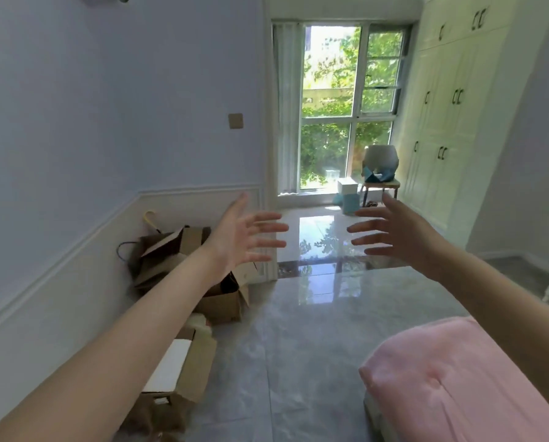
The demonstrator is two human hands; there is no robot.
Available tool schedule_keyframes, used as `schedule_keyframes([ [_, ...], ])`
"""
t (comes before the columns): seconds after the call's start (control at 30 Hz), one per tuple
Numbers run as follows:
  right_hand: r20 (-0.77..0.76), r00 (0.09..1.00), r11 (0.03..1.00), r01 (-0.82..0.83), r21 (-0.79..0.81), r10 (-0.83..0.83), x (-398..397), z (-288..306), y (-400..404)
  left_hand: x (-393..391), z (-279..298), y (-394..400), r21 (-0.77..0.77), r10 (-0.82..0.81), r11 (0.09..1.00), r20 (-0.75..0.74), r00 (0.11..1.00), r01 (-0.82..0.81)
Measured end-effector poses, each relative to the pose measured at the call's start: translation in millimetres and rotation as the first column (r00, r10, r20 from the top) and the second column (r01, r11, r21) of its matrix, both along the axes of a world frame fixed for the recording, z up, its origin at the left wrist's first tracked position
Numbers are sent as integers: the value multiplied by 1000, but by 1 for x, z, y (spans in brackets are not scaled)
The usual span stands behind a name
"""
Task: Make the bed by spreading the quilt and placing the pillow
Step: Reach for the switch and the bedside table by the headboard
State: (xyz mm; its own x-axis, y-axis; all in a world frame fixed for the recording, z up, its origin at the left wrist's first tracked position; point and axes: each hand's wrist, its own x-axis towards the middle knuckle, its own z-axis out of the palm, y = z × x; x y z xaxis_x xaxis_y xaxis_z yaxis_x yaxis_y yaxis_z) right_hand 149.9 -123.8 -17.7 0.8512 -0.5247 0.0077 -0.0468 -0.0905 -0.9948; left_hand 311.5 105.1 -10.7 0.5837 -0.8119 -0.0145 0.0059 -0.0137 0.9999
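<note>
Both my arms are stretched out in front of me at chest height. My left hand (244,234) has its fingers spread and straight, palm turned inward, holding nothing. My right hand (397,234) faces it with spread fingers, also empty. A pink quilt (464,381) covers the corner of the bed at the lower right, below my right forearm. Neither hand touches it. No pillow is in view.
Several open cardboard boxes (203,282) lie along the left wall. Glossy grey tile floor (298,330) runs ahead to a tall window (340,106). A chair (380,177) with items stands by the window. White wardrobe doors (448,106) line the right side.
</note>
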Motion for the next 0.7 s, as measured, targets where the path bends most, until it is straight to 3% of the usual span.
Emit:
schedule_keyframes([
  [0.2,-39,999,999,14,50,-12,108,-35,-126,118,-19,-117,35,8,999,-33,999,-7],
  [0.47,2,999,999,-51,4,51,265,-16,-244,284,4,-214,-28,122,992,17,992,-121],
  [0.7,-5,999,999,34,27,-34,377,-23,-398,414,-23,-404,34,-36,999,-72,997,39],
])
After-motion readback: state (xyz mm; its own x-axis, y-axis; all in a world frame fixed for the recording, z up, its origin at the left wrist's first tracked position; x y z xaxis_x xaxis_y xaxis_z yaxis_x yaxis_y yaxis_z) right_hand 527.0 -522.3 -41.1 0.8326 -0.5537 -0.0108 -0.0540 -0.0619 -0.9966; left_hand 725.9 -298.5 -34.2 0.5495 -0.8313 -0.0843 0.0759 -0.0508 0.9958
